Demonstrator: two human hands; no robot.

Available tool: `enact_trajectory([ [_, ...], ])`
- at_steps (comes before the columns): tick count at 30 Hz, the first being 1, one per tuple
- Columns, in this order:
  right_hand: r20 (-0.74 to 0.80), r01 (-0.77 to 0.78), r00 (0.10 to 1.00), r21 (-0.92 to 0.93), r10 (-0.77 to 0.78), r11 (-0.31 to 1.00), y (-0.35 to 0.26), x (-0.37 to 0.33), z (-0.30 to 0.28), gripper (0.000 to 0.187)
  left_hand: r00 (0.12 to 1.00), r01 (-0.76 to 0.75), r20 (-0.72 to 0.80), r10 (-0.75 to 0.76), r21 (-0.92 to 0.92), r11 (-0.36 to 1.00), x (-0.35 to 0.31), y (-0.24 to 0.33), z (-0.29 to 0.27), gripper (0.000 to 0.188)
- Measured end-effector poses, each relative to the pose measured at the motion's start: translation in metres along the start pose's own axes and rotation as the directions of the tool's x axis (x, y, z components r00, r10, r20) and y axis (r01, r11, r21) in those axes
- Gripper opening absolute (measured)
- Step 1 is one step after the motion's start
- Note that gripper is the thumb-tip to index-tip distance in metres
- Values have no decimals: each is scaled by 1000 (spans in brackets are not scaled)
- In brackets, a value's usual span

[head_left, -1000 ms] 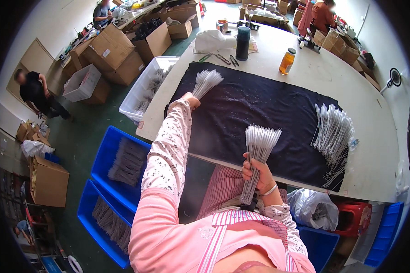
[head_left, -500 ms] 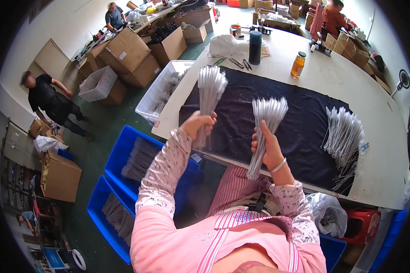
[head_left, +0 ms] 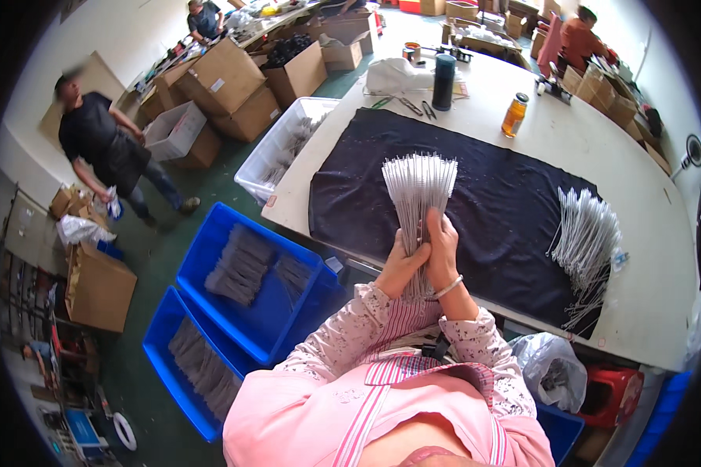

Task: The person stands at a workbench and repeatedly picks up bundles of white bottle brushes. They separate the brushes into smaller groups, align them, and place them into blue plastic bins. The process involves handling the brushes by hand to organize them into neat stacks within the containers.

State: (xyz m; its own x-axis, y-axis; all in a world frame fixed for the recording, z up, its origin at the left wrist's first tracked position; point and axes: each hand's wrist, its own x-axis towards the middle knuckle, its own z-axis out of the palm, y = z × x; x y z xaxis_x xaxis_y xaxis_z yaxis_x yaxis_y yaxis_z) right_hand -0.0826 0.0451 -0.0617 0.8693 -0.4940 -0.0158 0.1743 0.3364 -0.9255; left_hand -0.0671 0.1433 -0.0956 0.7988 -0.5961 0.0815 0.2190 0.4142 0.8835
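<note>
A thick bundle of thin wire-handled brushes stands roughly upright over the near edge of the dark cloth. Its white bristly ends fan out at the top, and the wire stems run down between my palms. My left hand wraps the bundle from the left, while my right hand, with a pale bracelet at the wrist, closes on it from the right. Both hands touch around the stems. On the cloth's right side lies a loose pile of similar brushes, looped wire ends toward me.
Blue bins holding grey brush bundles stand left of the table. A white crate is behind them. Pliers, a dark cylinder and an orange jar sit at the back. A person stands at left.
My hands, apart before with a bundle in each, have come together, and the two bundles are now one. The person at left has moved nearer.
</note>
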Motion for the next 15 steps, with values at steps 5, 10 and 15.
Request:
enact_trajectory([
  [5,80,190,980,-71,-185,979,-7,-5,-5,60,993,117,61,-103,-296,948,-4,23,28,56],
  [10,346,414,910,-736,-227,537,-68,-16,6,75,998,53,62,-32,-382,923,-3,43,38,50],
  [15,506,515,855,-807,-112,288,-116,-39,21,77,979,-87,132,153,-409,909,17,57,27,28],
])
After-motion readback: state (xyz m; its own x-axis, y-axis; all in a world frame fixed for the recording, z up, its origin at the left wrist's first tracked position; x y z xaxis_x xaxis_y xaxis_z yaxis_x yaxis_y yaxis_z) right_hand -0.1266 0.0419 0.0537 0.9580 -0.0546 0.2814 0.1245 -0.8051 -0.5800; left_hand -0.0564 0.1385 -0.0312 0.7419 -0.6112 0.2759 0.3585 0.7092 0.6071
